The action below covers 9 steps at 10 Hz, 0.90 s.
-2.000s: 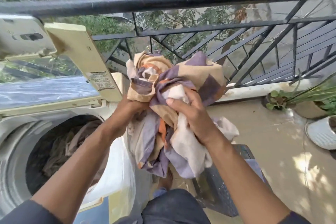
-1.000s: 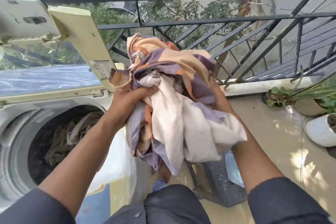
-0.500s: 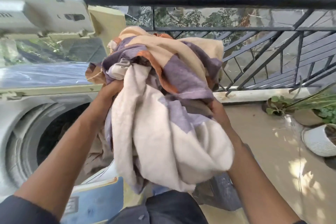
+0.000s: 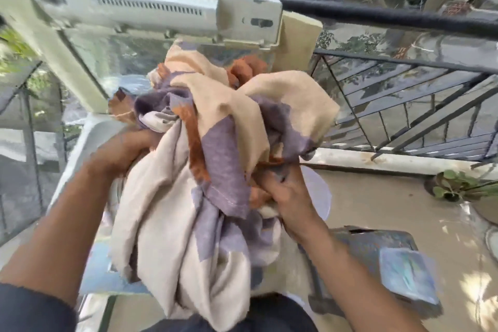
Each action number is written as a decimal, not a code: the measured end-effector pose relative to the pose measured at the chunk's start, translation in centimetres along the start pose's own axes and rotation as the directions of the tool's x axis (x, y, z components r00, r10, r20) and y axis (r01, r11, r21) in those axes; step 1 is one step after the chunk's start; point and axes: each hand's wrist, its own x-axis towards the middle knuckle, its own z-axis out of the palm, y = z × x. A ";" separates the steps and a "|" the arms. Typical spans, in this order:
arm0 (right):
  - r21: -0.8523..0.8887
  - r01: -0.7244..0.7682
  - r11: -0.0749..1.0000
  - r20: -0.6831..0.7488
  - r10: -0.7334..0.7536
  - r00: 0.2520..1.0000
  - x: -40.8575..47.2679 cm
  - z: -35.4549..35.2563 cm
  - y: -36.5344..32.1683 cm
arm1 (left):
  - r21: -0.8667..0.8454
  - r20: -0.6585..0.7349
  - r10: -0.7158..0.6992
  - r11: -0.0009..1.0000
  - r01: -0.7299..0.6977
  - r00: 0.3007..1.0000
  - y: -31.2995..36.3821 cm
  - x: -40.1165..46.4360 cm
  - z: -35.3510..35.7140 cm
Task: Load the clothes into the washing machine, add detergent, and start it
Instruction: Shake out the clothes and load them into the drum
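A big bundle of cream, purple and orange patterned cloth (image 4: pixel 213 170) fills the middle of the head view. My left hand (image 4: pixel 121 148) grips its left side and my right hand (image 4: pixel 285 194) grips its right side from below. The bundle hangs over the top of the white washing machine (image 4: pixel 89 137), hiding the drum opening. The machine's folded lid (image 4: pixel 151 5) stands raised behind the cloth. No detergent is in sight.
A black balcony railing (image 4: pixel 404 19) runs behind and to the right. A dark laundry basket (image 4: pixel 372 253) stands on the floor at lower right. A potted plant (image 4: pixel 455 186) sits by the railing's base at the right edge.
Both hands have carried the cloth bundle leftward from beside the machine to over its top. The drum opening with clothes inside, seen earlier, is now covered by the bundle.
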 end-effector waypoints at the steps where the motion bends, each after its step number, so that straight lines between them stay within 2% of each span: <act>1: -0.120 -0.132 0.984 0.062 0.140 0.988 0.7 4.3 0.9 | 0.013 0.065 0.072 0.997 -0.073 0.995 0.7 -1.3 -2.3; 2: -0.191 -0.161 0.968 0.008 0.166 0.986 0.9 7.0 2.7 | 0.205 0.158 0.170 0.958 -0.201 0.973 0.1 -1.6 -3.9; 3: -0.370 -0.226 0.901 -0.161 0.178 0.971 1.4 9.4 3.9 | 0.253 0.245 0.421 0.842 -0.477 0.873 -0.9 -2.1 -4.5; 4: -0.366 -0.275 0.889 -0.249 0.192 0.949 2.0 10.8 5.5 | 0.351 0.266 0.498 0.747 -0.565 0.825 -3.4 -1.5 -4.3; 5: -0.374 -0.325 0.869 -0.131 0.298 0.946 1.2 10.3 7.2 | 0.536 0.268 0.610 0.548 -0.642 0.746 -6.8 -1.0 -3.9; 6: -0.616 -0.438 0.655 -0.028 0.538 0.843 1.2 9.7 10.3 | 0.606 0.253 0.611 0.505 -0.615 0.750 -10.8 -0.4 -4.0; 7: -0.646 -0.183 0.741 -0.069 0.183 0.981 2.0 10.3 10.6 | 0.693 0.293 0.518 0.463 -0.552 0.803 -13.7 0.4 -4.6; 8: -0.972 0.066 0.226 0.142 0.338 0.930 3.0 10.7 11.5 | 0.886 0.381 0.108 0.244 -0.396 0.918 -17.6 2.1 -6.3; 9: -0.989 0.125 0.083 0.150 0.593 0.791 3.4 11.2 12.2 | 0.935 0.355 -0.323 0.101 -0.341 0.877 -19.2 3.8 -6.9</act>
